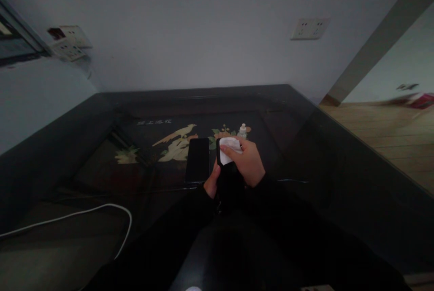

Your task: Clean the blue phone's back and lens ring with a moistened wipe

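My left hand point(212, 181) is closed around the lower left edge of a flat black phone-shaped thing point(229, 180); whether it is a phone or a phone case I cannot tell. Pressed on the upper part of it is a white tissue point(226, 147), pinched under the thumb and fingers of my right hand point(250, 160). Just left of both hands, a black smartphone point(197, 159) lies flat on the dark table. Behind my right hand stands a small clear bottle with a white top point(243, 130), its lower part hidden.
The glossy dark table point(271, 101) bears a printed bird-and-flower picture and meets the wall at the back. A white cable point(101, 206) curves across the left front. Wall sockets point(309, 28) are at the upper right, more at the upper left. Wooden floor shows on the right.
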The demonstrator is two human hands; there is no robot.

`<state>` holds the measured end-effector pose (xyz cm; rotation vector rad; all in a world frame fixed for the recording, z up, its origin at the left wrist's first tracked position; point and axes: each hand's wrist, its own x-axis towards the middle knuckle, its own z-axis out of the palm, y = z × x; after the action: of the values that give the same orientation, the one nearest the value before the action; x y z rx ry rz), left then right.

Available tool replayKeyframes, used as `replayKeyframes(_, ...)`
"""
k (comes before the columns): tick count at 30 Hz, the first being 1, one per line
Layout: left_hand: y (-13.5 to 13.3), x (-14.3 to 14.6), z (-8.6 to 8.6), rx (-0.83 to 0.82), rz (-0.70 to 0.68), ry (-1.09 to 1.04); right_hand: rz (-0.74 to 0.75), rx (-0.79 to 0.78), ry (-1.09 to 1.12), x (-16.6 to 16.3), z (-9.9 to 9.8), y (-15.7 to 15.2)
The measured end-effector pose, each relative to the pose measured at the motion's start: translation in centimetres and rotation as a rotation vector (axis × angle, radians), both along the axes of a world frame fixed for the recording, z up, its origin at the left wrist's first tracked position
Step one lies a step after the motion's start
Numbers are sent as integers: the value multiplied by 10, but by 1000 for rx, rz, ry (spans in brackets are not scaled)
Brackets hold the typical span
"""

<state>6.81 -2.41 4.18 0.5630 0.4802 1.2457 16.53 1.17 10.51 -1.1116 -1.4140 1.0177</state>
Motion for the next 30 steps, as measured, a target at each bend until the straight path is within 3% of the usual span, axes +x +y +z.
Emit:
replayKeyframes(4, 2, 1, -2, 34, 48, -29, 54, 14, -57, 0, -1, -3)
replayKeyframes(10, 0, 3, -2, 39, 19, -5, -25, 53, -70, 0, 1, -3)
replayKeyframes(14, 8, -1, -7, 83, 62, -58, 73, 41, -213, 3, 0, -15)
replayKeyframes(18, 14, -7, -13, 0, -2, -85, 177, 12, -323, 11, -7, -37)
replayKeyframes(21, 14, -7, -15, -31, -60, -59, 194, -51, -311, 15, -12, -47)
replayKeyframes(27, 13, -2, -11, 93, 110, 8, 111, -24, -194, 9, -7, -32)
replayKeyframes(30, 13, -4, -10, 58, 69, -18, 123, 2, -205, 7, -9, -38)
